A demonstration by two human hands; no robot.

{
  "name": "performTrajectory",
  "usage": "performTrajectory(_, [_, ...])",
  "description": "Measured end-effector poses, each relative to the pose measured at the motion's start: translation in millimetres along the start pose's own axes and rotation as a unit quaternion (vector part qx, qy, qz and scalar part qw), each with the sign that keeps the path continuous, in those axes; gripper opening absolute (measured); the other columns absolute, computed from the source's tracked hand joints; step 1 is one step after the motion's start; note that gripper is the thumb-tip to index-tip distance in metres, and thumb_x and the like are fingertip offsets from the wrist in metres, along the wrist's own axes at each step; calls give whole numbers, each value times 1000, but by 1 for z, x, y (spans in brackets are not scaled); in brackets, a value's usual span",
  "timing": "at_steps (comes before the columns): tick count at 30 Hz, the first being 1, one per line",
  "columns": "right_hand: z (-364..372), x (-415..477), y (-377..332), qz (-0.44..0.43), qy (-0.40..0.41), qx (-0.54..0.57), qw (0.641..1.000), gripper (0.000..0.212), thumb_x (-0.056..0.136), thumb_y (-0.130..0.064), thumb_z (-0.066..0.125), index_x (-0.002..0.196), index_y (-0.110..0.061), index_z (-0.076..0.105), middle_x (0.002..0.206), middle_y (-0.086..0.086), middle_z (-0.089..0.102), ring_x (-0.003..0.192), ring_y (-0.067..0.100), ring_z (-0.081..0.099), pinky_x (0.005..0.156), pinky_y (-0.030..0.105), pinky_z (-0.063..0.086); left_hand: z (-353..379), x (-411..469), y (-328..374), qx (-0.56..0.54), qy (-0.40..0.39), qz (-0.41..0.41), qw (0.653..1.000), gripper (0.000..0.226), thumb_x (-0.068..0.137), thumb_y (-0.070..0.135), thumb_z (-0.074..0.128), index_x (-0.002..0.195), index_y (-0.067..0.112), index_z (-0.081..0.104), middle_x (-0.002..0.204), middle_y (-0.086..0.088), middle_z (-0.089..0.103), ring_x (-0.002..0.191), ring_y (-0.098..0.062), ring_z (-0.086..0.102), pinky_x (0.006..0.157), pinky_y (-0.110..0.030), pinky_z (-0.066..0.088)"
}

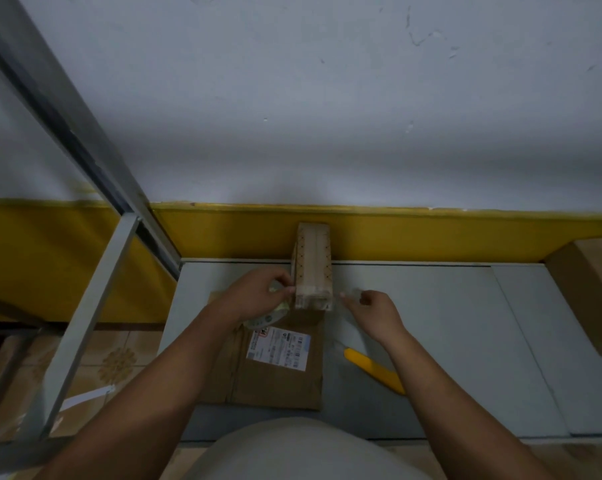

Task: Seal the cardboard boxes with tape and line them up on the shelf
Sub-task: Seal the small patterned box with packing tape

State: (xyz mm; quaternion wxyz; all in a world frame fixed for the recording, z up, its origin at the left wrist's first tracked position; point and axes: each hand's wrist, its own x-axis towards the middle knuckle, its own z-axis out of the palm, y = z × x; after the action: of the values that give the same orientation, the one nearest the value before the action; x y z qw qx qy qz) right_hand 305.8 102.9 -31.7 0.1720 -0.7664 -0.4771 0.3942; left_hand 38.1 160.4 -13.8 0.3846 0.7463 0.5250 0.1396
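Note:
A narrow light cardboard box stands on the grey shelf, its far end against the yellow wall band. My left hand grips a roll of clear tape at the box's near left corner. My right hand pinches the free end of the clear tape just right of the box's near end. The strip between my hands is hard to make out. A flat brown cardboard box with a white shipping label lies under my hands.
A yellow-handled cutter lies on the shelf right of the flat box. Another brown box sits at the shelf's right end. Grey metal shelf posts rise at left, with tiled floor and more cardboard below them.

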Motion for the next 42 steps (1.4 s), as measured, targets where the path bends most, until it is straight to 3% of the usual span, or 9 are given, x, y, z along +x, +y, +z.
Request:
performTrajectory(3, [-7, -12, 26, -9, 8, -46, 999, 57, 83, -64, 73, 122, -23, 71, 114, -1, 68, 114, 23, 64, 89, 31, 48, -2, 0, 1, 0, -15, -3, 1000, 7, 102, 35, 66, 98, 34, 72, 106, 16, 69, 103, -3, 63, 93, -33, 51])
performTrajectory(6, [-4, -23, 65, 1, -90, -253, 963, 76, 52, -81, 78, 112, -37, 63, 114, -6, 57, 112, 21, 55, 91, 37, 50, -4, 1, 2, 0, -32, -12, 999, 11, 104, 36, 64, 98, 31, 72, 104, 14, 70, 100, -3, 63, 86, -31, 48])
performTrajectory(9, [8, -32, 89, -3, -97, -303, 948, 59, 57, -59, 85, 103, -35, 57, 110, -4, 53, 112, 22, 55, 86, 34, 48, -8, 3, 5, 12, -55, -23, 998, 16, 105, 36, 62, 97, 28, 72, 100, 12, 69, 94, -3, 62, 82, -30, 45])
performTrajectory(18, [2, -78, 58, -83, -90, 105, 987, 8, 94, -23, 75, 93, -21, 67, 77, -4, 66, 68, 20, 68, 65, 37, 56, -24, 10, 6, 96, -122, -66, 986, 40, 104, 52, 55, 105, 19, 77, 100, -1, 73, 92, -18, 68, 82, -36, 53])
performTrajectory(24, [-3, -115, -28, -116, -106, 261, 952, 19, 109, -27, 47, 110, -11, 57, 81, 22, 63, 39, 22, 46, 40, 26, 35, -37, 8, 10, 91, -143, -67, 983, 32, 102, 36, 56, 77, 18, 57, 73, -5, 46, 66, -19, 43, 64, -33, 30])
performTrajectory(27, [10, -103, -64, -144, -35, 238, 960, 13, 104, -36, 58, 109, -23, 60, 75, 2, 63, 52, 4, 54, 50, 25, 41, -41, 6, 6, 99, -150, -79, 981, 31, 95, 34, 57, 75, 12, 61, 72, -4, 49, 65, -18, 44, 62, -36, 33])
performTrajectory(35, [45, -30, -90, -192, 101, -114, 970, 54, 84, -61, 72, 119, -28, 49, 102, -6, 42, 81, 17, 52, 65, 33, 42, -35, -4, 7, 62, -120, -87, 987, 28, 89, 39, 56, 80, 15, 68, 72, -5, 54, 66, -18, 48, 62, -36, 37])
performTrajectory(38, [38, -17, -75, -114, 81, -75, 987, 78, 69, -74, 77, 123, -26, 46, 113, 0, 43, 93, 22, 53, 73, 36, 48, -31, -12, 13, 23, -106, -90, 990, 23, 97, 26, 60, 80, 13, 67, 74, -6, 52, 67, -18, 48, 61, -31, 35])
performTrajectory(42, [28, -10, -66, -114, 28, 77, 990, 68, 68, -47, 94, 115, -24, 50, 104, -7, 58, 93, 17, 62, 69, 30, 51, -17, -20, 19, -37, -111, -81, 990, 19, 101, 20, 60, 94, 10, 75, 85, 0, 66, 73, -11, 59, 66, -28, 46])
